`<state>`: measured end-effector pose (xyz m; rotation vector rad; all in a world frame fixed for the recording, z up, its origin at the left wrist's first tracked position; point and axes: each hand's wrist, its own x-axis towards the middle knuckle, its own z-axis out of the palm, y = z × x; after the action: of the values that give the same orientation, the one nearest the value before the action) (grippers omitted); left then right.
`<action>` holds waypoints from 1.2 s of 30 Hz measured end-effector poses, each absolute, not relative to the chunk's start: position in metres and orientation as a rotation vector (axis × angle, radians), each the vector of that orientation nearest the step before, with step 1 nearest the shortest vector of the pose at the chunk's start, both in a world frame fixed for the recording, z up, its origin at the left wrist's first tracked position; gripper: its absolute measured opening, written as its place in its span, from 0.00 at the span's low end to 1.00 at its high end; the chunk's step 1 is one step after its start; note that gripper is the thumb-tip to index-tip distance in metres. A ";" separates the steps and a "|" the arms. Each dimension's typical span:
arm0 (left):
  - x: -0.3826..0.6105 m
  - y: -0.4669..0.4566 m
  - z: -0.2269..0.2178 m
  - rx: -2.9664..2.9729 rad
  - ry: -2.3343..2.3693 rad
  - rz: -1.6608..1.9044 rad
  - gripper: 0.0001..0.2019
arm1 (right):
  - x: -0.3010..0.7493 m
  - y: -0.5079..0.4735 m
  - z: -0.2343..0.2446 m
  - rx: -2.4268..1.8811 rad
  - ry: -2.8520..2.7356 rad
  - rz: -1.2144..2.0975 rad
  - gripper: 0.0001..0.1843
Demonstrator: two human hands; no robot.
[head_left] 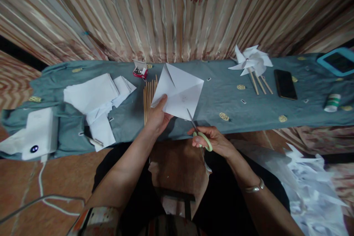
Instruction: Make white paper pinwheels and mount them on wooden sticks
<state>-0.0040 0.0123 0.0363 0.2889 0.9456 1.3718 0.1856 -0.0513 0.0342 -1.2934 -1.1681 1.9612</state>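
My left hand (159, 115) grips a square sheet of white paper (185, 88) by its lower left edge, thumb on top. One slit runs inward from the sheet's top corner. In my right hand (211, 140) are scissors (205, 141) with light green handles, their blades at the paper's bottom corner. Behind the paper, on the left, lies a row of thin wooden sticks (149, 92), partly covered. A small red and white box (140, 70) of shiny metal pieces stands open beyond them.
Stacked white paper (94, 92) and a white power bank (40, 132) with a cable are at left. Paper pinwheels (253, 60) on sticks, a black phone (285, 84), a green-white tube (332, 102) and a blue-framed device (339, 61) lie right. A bag of pinwheels (309, 188) sits below right.
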 end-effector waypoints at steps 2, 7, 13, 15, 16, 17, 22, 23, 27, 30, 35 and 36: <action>-0.004 0.012 0.037 0.284 0.937 1.385 0.17 | 0.185 -0.052 0.032 -1.298 -1.139 1.960 0.24; -0.005 0.013 0.037 0.276 0.927 1.391 0.14 | 0.185 -0.053 0.024 -1.316 -1.098 1.957 0.23; -0.004 0.010 0.035 0.311 0.931 1.361 0.14 | 0.184 -0.053 0.026 -1.337 -1.149 1.925 0.22; -0.001 0.008 0.034 0.309 0.945 1.336 0.13 | 0.184 -0.053 0.029 -1.338 -1.149 1.918 0.23; 0.000 0.007 0.034 0.302 0.949 1.327 0.12 | 0.184 -0.053 0.030 -1.337 -1.147 1.916 0.23; 0.001 0.007 0.034 0.291 0.950 1.322 0.12 | 0.184 -0.052 0.030 -1.333 -1.145 1.915 0.23; 0.002 0.006 0.034 0.266 0.917 1.331 0.10 | 0.184 -0.052 0.027 -1.336 -1.133 1.923 0.24; 0.002 0.006 0.034 0.265 0.915 1.335 0.09 | 0.184 -0.052 0.026 -1.348 -1.131 1.921 0.25; 0.002 0.007 0.036 0.253 0.912 1.329 0.09 | 0.184 -0.052 0.022 -1.371 -1.141 1.897 0.27; 0.003 0.006 0.035 0.243 0.916 1.312 0.09 | 0.183 -0.052 0.023 -1.365 -1.148 1.885 0.27; 0.006 0.003 0.031 0.279 0.888 1.290 0.14 | 0.182 -0.050 0.032 -1.377 -1.116 1.888 0.27; 0.006 0.002 0.031 0.285 0.884 1.288 0.15 | 0.181 -0.050 0.033 -1.385 -1.097 1.891 0.28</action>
<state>0.0058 0.0024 0.0309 0.2854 0.8838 1.2883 0.1811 -0.0500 0.0333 -1.3849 -1.0969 1.8914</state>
